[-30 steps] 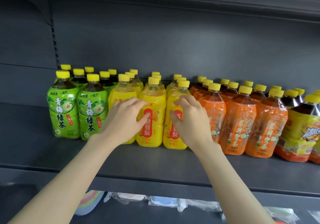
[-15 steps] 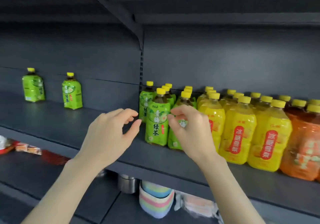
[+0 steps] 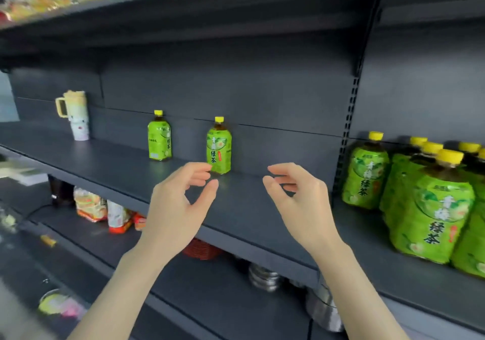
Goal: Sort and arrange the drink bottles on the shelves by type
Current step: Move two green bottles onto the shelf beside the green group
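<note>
1. Far to the left of my fingers a pale cup with a handle stands at the back of the shelf. It is no drink bottle, so I judge it outside this step.
2. Closer, but left of my reach, a lone green bottle stands upright, well apart from its kind.
3. A second green bottle stands upright just beyond the fingertips of my left hand. I cannot tell whether they brush it.
4. My left hand holds nothing. Its fingers are loosely curved and the thumb is set apart from them, leaving a wide gap.
5. My right hand is also empty, with the same loose, wide curl, just to the right of that bottle.
6. Well to the right of my right fingers, past the slotted post, the packed green bottles stand together.
7. I judge the step to be gathering the strays into that group. The next move calls for closing round the nearer bottle's body, lifting it clear and carrying it right past the post. Then I must set it down without knocking its neighbours.
</note>
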